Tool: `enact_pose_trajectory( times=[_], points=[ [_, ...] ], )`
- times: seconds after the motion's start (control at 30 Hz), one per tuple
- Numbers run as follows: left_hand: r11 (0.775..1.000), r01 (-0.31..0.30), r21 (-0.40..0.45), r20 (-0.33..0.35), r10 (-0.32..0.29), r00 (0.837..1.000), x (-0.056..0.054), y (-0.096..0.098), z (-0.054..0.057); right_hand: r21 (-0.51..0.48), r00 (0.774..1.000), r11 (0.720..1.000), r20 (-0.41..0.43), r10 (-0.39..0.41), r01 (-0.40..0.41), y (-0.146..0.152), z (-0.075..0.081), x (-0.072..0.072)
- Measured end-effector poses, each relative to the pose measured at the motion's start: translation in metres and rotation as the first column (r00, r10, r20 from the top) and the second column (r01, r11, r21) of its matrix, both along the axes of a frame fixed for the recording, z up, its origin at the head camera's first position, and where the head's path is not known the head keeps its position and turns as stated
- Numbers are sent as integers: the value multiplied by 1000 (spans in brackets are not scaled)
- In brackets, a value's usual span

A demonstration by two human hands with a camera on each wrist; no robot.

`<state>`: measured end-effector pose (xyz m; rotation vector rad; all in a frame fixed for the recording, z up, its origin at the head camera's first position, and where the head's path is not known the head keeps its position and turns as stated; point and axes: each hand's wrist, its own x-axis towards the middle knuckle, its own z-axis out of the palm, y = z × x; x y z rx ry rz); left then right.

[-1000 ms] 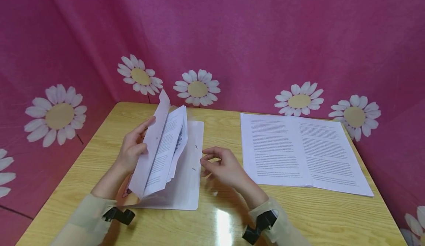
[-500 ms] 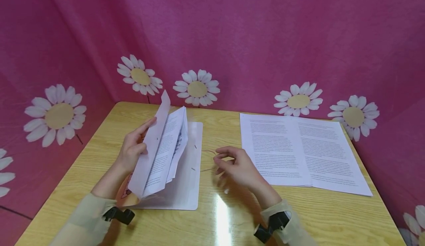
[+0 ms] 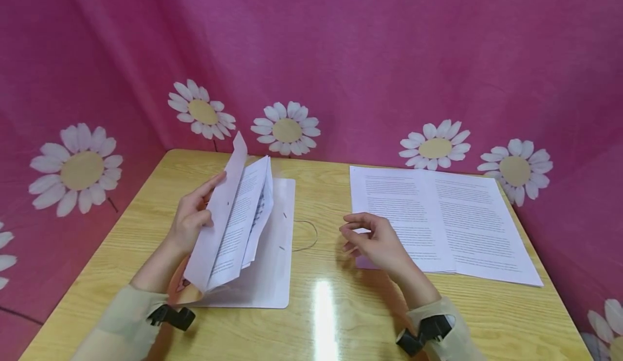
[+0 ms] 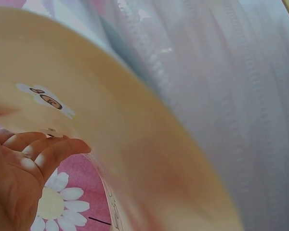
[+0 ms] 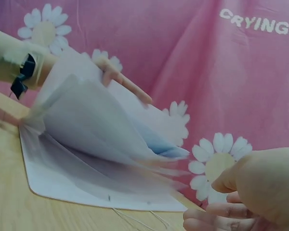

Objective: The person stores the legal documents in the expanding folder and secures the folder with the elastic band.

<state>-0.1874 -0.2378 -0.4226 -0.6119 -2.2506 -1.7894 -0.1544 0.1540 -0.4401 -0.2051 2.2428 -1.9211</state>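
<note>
My left hand (image 3: 191, 221) grips the raised cover of a paper folder (image 3: 225, 209), thumb on its pale inner side. In the left wrist view the folder's outside (image 4: 120, 130) is peach with small printed figures, and bent in a curve. Printed sheets (image 3: 238, 225) stand tilted inside, above the flat back cover (image 3: 272, 280). Through two slits in that cover a thin string (image 3: 316, 236) makes a loop on the table. My right hand (image 3: 382, 242) hovers right of the loop with loosely bent fingers, apart from the string and holding nothing visible.
Two printed paper stacks (image 3: 477, 225) lie side by side, slightly overlapping, on the right of the wooden table (image 3: 326, 198). The right hand is over the near left corner of the left one. A pink curtain with daisies (image 3: 311, 52) hangs behind the table's far edge.
My right hand has moved right, away from the folder's edge, and the string loop now lies free of it. The left hand stays in place holding the folder cover.
</note>
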Motion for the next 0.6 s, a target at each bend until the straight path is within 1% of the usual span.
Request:
enact_pose_trajectory(
  times=[0.1, 0.23, 0.33, 0.43, 0.6],
  points=[
    [1000, -5, -7, 7, 5, 1000, 1, 0, 1, -12, 1000, 1000, 9, 23, -23, -8, 2, 4],
    [1000, -2, 1, 22, 2, 1000, 1, 2, 3, -57, 995, 994, 10, 95, -94, -29, 9, 9],
    [1000, 1, 7, 25, -1, 1000, 1, 3, 3, -111, 986, 981, 19, 164, -161, -51, 16, 11],
    [1000, 0, 8, 29, -1, 1000, 1, 4, 3, -137, 975, 968, 31, 218, -212, -71, 23, 12],
    [1000, -11, -7, 41, 11, 999, 2, 4, 3, -163, 965, 954, 29, 260, -252, -94, 27, 13]
  ],
)
